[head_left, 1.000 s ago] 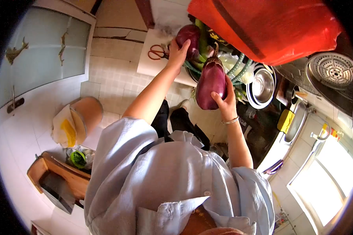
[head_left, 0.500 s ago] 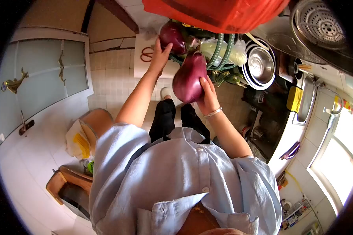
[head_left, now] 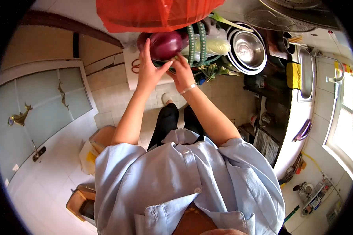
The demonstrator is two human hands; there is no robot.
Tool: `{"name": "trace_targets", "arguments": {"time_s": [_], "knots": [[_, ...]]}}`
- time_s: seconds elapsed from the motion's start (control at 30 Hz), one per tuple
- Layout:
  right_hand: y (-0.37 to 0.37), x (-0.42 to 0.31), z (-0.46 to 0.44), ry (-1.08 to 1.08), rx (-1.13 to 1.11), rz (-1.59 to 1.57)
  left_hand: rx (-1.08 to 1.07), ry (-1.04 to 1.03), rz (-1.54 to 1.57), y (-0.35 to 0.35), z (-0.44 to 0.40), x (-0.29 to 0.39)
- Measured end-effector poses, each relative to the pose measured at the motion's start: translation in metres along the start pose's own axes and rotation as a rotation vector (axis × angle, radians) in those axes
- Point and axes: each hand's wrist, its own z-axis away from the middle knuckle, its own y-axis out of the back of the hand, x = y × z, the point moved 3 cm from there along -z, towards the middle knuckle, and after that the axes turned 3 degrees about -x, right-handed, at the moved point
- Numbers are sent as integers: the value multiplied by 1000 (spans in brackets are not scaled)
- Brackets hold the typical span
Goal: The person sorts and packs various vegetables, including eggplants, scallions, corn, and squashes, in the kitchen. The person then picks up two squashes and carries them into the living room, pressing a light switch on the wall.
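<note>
A glossy purple eggplant (head_left: 166, 46) lies on its side at the left end of a basket with green woven handles (head_left: 202, 43). My left hand (head_left: 150, 73) cups its near left side, fingers stretched up along it and thumb reaching right below it. Just under its right end is my right hand (head_left: 181, 73), fingers curled together beside a bit of green; what they grip is hidden. Part of a second eggplant (head_left: 142, 40) shows behind my left fingers. Right of the eggplant, a pale green vegetable in clear plastic (head_left: 215, 46) rests in the basket.
A red plastic bag (head_left: 157, 15) overhangs the basket. Red-handled scissors (head_left: 135, 65) lie on the white surface to the left. Nested metal bowls (head_left: 248, 50) stand on the right, before a sink (head_left: 306, 74) with a yellow cloth (head_left: 293, 76). Leafy greens (head_left: 219, 71) stick out below the handles.
The eggplant in my right hand has moved up and left from in front of the basket and turned sideways. Both hands have come close together. The camera view has shifted.
</note>
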Motion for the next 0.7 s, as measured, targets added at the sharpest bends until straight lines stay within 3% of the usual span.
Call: {"name": "trace_targets", "arguments": {"time_s": [0.07, 0.13, 0.2, 0.27, 0.3, 0.4, 0.47, 0.63, 0.7], "knots": [[17, -6, 19, 14, -156, 265, -39, 20, -128, 1, -15, 4], [53, -34, 32, 328, -145, 592, -109, 38, -213, -2, -28, 5], [93, -75, 22, 601, 36, 741, -234, 101, -208, -7, -36, 8], [114, -114, -7, 779, 155, 1250, -319, 146, -313, -10, -41, 16], [115, -126, -25, 870, 102, 1541, -292, 131, -255, -13, -40, 12], [138, -120, -85, 723, -154, 2075, -201, 97, -65, -15, -39, -10], [129, -121, -100, 448, -273, 2289, -142, 97, 91, -8, -38, -15], [122, -143, -84, 447, -543, 2340, -184, 166, 165, -2, -28, -20], [131, -173, -49, 367, -493, 2327, -235, 150, 148, -5, -28, -6]]}}
